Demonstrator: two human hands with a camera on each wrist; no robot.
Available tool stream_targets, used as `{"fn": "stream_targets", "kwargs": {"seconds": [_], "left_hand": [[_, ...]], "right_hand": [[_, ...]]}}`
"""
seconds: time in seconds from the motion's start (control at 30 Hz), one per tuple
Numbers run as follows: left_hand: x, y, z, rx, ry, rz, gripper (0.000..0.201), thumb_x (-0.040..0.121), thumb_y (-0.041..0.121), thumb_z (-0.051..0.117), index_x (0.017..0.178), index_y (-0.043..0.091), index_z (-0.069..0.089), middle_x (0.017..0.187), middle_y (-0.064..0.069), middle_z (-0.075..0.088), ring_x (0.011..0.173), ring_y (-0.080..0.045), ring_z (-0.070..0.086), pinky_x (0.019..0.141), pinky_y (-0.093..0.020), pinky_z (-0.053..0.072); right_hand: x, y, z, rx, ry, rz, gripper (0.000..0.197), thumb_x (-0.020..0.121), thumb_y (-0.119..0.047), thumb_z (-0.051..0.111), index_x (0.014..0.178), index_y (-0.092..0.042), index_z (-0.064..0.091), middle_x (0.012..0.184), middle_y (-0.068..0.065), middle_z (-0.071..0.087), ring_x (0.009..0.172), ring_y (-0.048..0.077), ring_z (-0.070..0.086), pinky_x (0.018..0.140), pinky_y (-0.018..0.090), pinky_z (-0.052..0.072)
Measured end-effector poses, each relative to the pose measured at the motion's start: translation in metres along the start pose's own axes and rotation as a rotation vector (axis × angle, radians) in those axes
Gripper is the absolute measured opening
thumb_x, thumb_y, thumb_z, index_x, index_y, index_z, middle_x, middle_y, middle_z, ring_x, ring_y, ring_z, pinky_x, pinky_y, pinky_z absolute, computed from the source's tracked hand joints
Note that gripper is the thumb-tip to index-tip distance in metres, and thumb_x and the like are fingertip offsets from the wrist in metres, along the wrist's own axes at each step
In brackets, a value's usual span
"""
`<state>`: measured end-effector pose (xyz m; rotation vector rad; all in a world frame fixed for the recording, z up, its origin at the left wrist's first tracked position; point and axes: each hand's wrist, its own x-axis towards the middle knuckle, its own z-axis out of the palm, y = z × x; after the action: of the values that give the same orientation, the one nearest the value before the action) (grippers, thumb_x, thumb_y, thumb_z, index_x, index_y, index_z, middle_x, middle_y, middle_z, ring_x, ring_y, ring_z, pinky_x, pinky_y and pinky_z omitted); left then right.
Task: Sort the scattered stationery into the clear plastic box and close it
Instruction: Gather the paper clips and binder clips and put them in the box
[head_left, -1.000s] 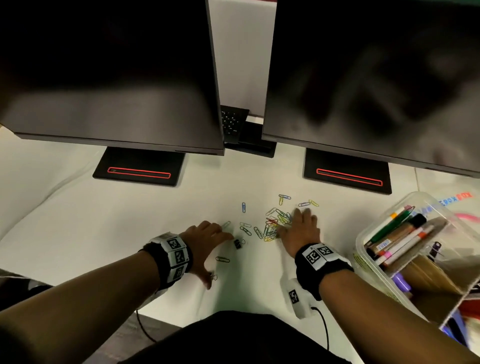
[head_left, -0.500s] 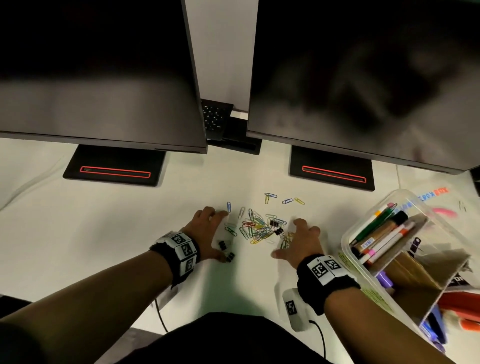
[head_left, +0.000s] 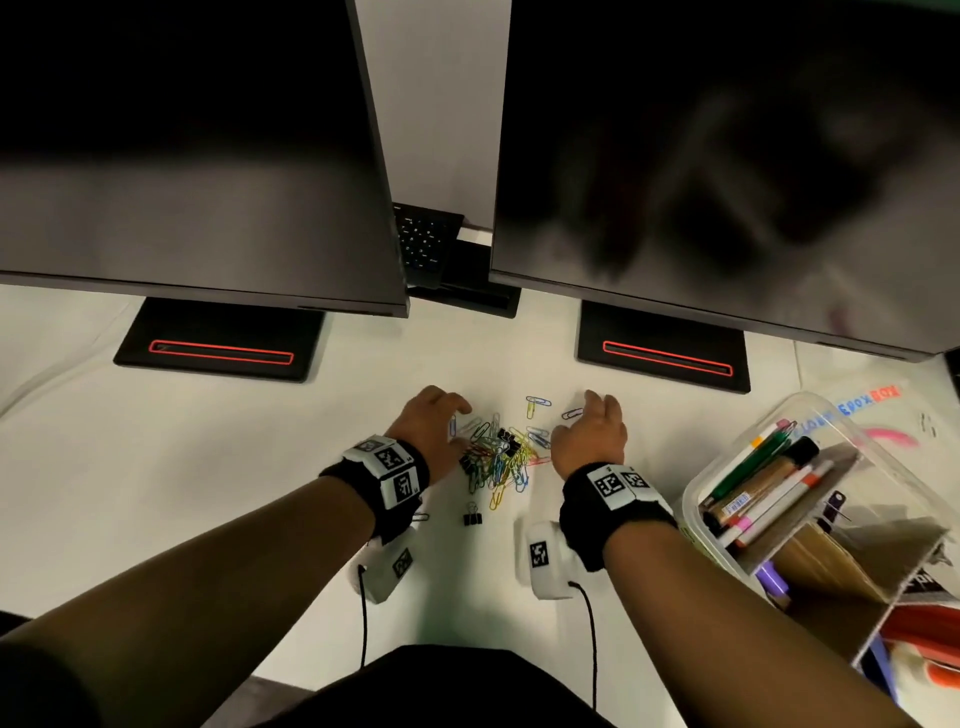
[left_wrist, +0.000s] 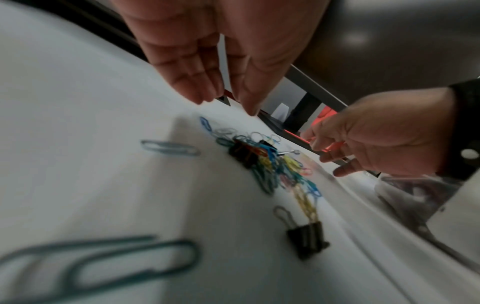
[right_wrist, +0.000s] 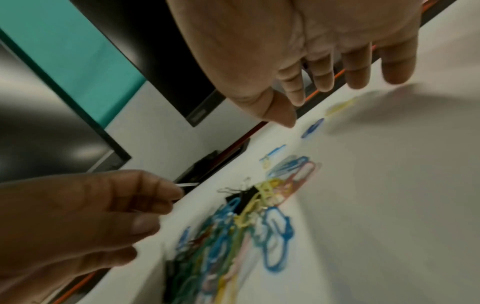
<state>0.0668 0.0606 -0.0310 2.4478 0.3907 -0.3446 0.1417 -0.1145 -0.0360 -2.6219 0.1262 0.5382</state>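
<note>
A heap of coloured paper clips and black binder clips (head_left: 498, 457) (left_wrist: 267, 162) (right_wrist: 233, 226) lies on the white desk between my hands. My left hand (head_left: 452, 410) (left_wrist: 223, 98) stands at its left edge with fingers straight and pointing down, holding nothing. On the heap's right side my right hand (head_left: 587, 410) (right_wrist: 324, 92) is cupped with relaxed fingers, also empty. One binder clip (head_left: 472, 518) (left_wrist: 309, 238) lies alone just nearer to me. A few loose clips (head_left: 537, 405) sit behind the heap. The clear plastic box (head_left: 693, 522) stands uncovered at the right, with pens and markers (head_left: 758, 483) inside.
Two dark monitors fill the back, their stands (head_left: 218, 343) (head_left: 665, 353) resting on the desk behind the clips. A black keypad (head_left: 421, 239) sits between them. A brown cardboard piece (head_left: 831, 561) lies against the box. The desk's front edge runs just below my forearms.
Both hands have swept inward, pushing the spread-out clips into one tight heap. One binder clip was left behind near the left wrist.
</note>
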Motion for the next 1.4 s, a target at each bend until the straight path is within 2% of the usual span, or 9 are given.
{"fn": "stream_targets", "kwargs": {"seconds": [0.17, 0.33, 0.6, 0.7, 0.8, 0.93, 1.1, 1.27, 1.4], "left_hand": [[-0.008, -0.022, -0.009, 0.197, -0.160, 0.016, 0.063, 0.087, 0.025, 0.059, 0.143, 0.018, 0.030, 0.151, -0.004, 0.026, 0.139, -0.023, 0.028, 0.114, -0.032, 0.026], [-0.010, -0.019, -0.007, 0.330, -0.331, 0.066, 0.077, 0.093, 0.034, 0.048, 0.150, 0.013, 0.000, 0.160, -0.002, 0.000, 0.148, -0.018, 0.002, 0.119, -0.030, 0.008], [-0.027, -0.011, 0.009, 0.413, -0.401, 0.264, 0.054, 0.099, 0.024, 0.034, 0.149, 0.014, 0.016, 0.158, -0.005, 0.016, 0.147, -0.019, 0.014, 0.119, -0.025, 0.008], [-0.037, -0.016, -0.001, 0.384, -0.369, 0.289, 0.053, 0.096, 0.024, 0.043, 0.146, 0.019, 0.028, 0.153, -0.002, 0.030, 0.142, -0.018, 0.025, 0.119, -0.028, 0.018], [-0.045, -0.028, -0.010, 0.402, -0.316, 0.139, 0.077, 0.079, 0.043, 0.067, 0.144, 0.024, 0.028, 0.147, -0.002, 0.030, 0.135, -0.024, 0.030, 0.114, -0.034, 0.029], [-0.050, -0.033, -0.007, 0.393, -0.346, -0.091, 0.103, 0.059, 0.034, 0.086, 0.141, 0.023, 0.026, 0.135, -0.008, 0.032, 0.120, -0.030, 0.048, 0.099, -0.040, 0.045], [-0.041, -0.018, 0.009, 0.179, -0.293, -0.124, 0.089, 0.061, 0.028, 0.085, 0.134, 0.020, 0.034, 0.130, -0.009, 0.036, 0.107, -0.029, 0.057, 0.090, -0.035, 0.050], [-0.032, 0.004, 0.028, 0.177, -0.292, -0.001, 0.077, 0.065, 0.034, 0.081, 0.130, 0.021, 0.041, 0.124, -0.009, 0.039, 0.104, -0.029, 0.058, 0.092, -0.034, 0.049], [-0.030, 0.016, 0.041, 0.191, -0.260, 0.101, 0.052, 0.078, 0.029, 0.068, 0.125, 0.018, 0.048, 0.123, -0.010, 0.043, 0.104, -0.029, 0.056, 0.090, -0.029, 0.046]], "right_hand": [[0.005, -0.014, 0.014, -0.138, -0.251, -0.167, 0.068, 0.095, -0.023, 0.040, 0.151, -0.011, 0.003, 0.160, 0.008, -0.003, 0.147, 0.028, -0.002, 0.120, 0.043, 0.005], [-0.016, -0.023, 0.031, -0.307, -0.372, -0.445, 0.066, 0.097, -0.039, 0.036, 0.150, -0.012, 0.011, 0.160, 0.008, -0.002, 0.147, 0.027, -0.002, 0.120, 0.041, 0.004], [-0.050, 0.010, 0.029, -0.370, -0.420, -0.682, 0.064, 0.092, -0.034, 0.049, 0.148, -0.015, 0.024, 0.159, 0.006, 0.009, 0.147, 0.023, 0.007, 0.120, 0.032, 0.008], [-0.054, 0.018, 0.020, -0.220, -0.366, -0.631, 0.065, 0.084, -0.034, 0.061, 0.143, -0.020, 0.036, 0.155, 0.005, 0.024, 0.143, 0.020, 0.021, 0.116, 0.024, 0.014], [-0.053, 0.025, 0.013, -0.216, -0.232, -0.466, 0.086, 0.069, -0.049, 0.073, 0.142, -0.026, 0.034, 0.150, 0.004, 0.028, 0.135, 0.026, 0.029, 0.113, 0.033, 0.027], [-0.055, 0.025, 0.013, -0.248, -0.344, -0.352, 0.105, 0.057, -0.044, 0.084, 0.144, -0.028, 0.028, 0.141, 0.007, 0.025, 0.127, 0.028, 0.034, 0.108, 0.036, 0.036], [-0.055, 0.013, 0.023, -0.154, -0.355, -0.391, 0.072, 0.068, -0.030, 0.081, 0.132, -0.022, 0.047, 0.128, 0.008, 0.037, 0.113, 0.028, 0.052, 0.101, 0.030, 0.043], [-0.059, 0.012, 0.025, -0.150, -0.327, -0.424, 0.030, 0.084, -0.012, 0.062, 0.113, -0.012, 0.059, 0.119, 0.012, 0.046, 0.096, 0.029, 0.059, 0.083, 0.025, 0.049], [-0.060, 0.016, 0.022, -0.148, -0.295, -0.396, 0.027, 0.088, -0.006, 0.046, 0.110, -0.006, 0.062, 0.113, 0.017, 0.052, 0.097, 0.032, 0.057, 0.081, 0.027, 0.043]]}}
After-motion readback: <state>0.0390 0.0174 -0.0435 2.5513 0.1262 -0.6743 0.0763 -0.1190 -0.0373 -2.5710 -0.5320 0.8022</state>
